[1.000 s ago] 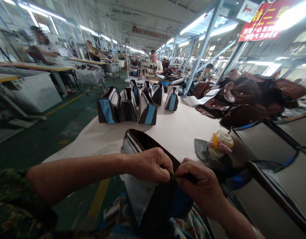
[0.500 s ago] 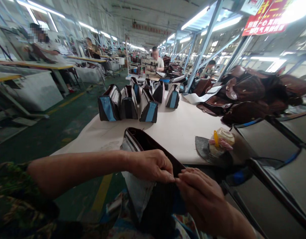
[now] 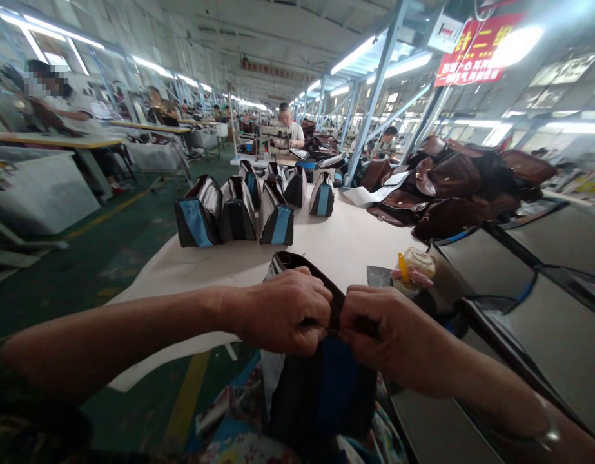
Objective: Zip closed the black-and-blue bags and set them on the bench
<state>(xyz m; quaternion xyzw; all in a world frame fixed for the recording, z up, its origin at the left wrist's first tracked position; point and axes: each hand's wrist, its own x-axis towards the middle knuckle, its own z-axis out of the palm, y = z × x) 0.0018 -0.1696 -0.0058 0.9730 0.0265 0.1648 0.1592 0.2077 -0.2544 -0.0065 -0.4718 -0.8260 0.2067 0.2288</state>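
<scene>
An unfinished bag [image 3: 297,393], black with a blue strip on its near side and brown inside, stands upright over my lap at the table's near edge. My left hand [image 3: 285,312] is closed, pinching the bag's top rim. Close beside it, my right hand [image 3: 384,328] grips the same rim between thumb and curled fingers. Both hands partly cover the edge, so what lies right under the fingertips is hidden.
Several similar bags [image 3: 276,222] stand on the white table [image 3: 321,248]. A roll of cord [image 3: 419,263] with a yellow tool lies to the right. Brown bags [image 3: 456,177] are piled behind it, and pale panels with dark edges [image 3: 558,322] stand at far right. A person [image 3: 288,132] sits beyond.
The bag has turned, so its blue strip now faces me. My right hand has risen and its fingers have curled more tightly at the rim. The whole view has shifted slightly.
</scene>
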